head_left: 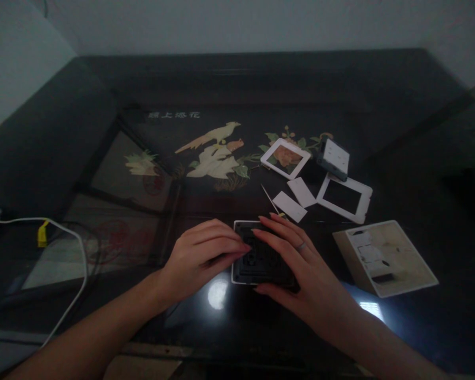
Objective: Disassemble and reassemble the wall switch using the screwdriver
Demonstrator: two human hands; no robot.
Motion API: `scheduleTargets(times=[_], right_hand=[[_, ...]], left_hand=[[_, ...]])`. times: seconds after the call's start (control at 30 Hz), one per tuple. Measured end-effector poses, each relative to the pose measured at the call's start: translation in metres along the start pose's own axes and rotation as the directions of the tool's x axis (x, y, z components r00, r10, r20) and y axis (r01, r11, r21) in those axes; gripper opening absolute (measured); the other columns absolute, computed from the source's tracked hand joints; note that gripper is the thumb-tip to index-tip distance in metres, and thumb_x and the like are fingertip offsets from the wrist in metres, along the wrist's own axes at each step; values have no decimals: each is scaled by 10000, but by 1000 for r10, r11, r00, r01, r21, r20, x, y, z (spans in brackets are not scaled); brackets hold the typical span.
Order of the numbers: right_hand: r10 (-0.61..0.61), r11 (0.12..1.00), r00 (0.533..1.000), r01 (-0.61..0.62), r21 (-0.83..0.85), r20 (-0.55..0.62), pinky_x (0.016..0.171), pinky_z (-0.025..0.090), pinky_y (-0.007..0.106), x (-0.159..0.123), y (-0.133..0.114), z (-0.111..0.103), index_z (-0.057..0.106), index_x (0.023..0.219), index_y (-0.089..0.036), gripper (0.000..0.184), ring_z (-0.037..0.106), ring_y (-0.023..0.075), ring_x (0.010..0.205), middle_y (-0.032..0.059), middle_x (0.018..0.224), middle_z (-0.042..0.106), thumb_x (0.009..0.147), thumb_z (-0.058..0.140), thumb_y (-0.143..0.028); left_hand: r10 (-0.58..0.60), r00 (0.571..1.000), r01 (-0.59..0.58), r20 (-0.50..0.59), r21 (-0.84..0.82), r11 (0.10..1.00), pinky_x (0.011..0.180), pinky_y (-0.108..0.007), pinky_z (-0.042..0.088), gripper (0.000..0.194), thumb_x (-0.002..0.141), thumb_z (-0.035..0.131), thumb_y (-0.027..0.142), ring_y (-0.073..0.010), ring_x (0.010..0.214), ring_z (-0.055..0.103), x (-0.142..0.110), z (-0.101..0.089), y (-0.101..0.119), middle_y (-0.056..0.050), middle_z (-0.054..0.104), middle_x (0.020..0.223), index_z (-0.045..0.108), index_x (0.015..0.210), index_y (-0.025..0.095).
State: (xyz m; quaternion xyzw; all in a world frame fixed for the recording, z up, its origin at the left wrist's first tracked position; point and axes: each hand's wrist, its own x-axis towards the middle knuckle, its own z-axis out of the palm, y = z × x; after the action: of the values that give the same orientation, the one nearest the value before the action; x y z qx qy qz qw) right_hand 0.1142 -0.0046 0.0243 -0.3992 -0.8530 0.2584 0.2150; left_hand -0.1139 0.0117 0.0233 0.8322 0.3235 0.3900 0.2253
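Observation:
A wall switch or socket plate (261, 266), its black back facing up and a white rim around it, lies on the dark glossy table. My right hand (296, 258), with a ring on one finger, grips the plate between the thumb at its near edge and the fingers over its far side. The fingertips of my left hand (206, 250) are pinched together on the left part of the black back. Whatever they hold there, if anything, is hidden. Just beyond the plate lie two white rectangular covers (290, 206) (302, 192) and a thin rod (269, 198).
Beyond lie two white frames (279, 169) (362, 210) and a white-faced socket module (335, 158), tilted against the right frame. An open box (396, 258) with contents stands at right. A white cable (85, 264) with a yellow tag (42, 235) runs along the left. The glossy table (162, 79) has bird-and-flower decoration.

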Motion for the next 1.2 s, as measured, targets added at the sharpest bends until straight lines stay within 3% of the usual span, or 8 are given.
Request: scheduleTargets(times=[0.63,1.2], right_hand=[[-4,1000,1000,4,-7,0,1119,406,556,2,1,1,390,1408,-245,728,349,289,1426,120,1500,444,779,757,-219],[9,1000,999,-9,-1,32,1126,394,573,1,0,-2,421,1412,-241,683,337,302,1444,117,1517,432,805,735,-245]], left_hand=[[-61,997,60,41,27,998,674,-266,565,63,902,647,129,-142,739,689,4,-7,3,-35,750,816,692,925,165],[-25,998,20,61,83,996,701,-283,558,70,913,631,147,-152,781,665,3,-5,5,-43,733,851,698,915,167]])
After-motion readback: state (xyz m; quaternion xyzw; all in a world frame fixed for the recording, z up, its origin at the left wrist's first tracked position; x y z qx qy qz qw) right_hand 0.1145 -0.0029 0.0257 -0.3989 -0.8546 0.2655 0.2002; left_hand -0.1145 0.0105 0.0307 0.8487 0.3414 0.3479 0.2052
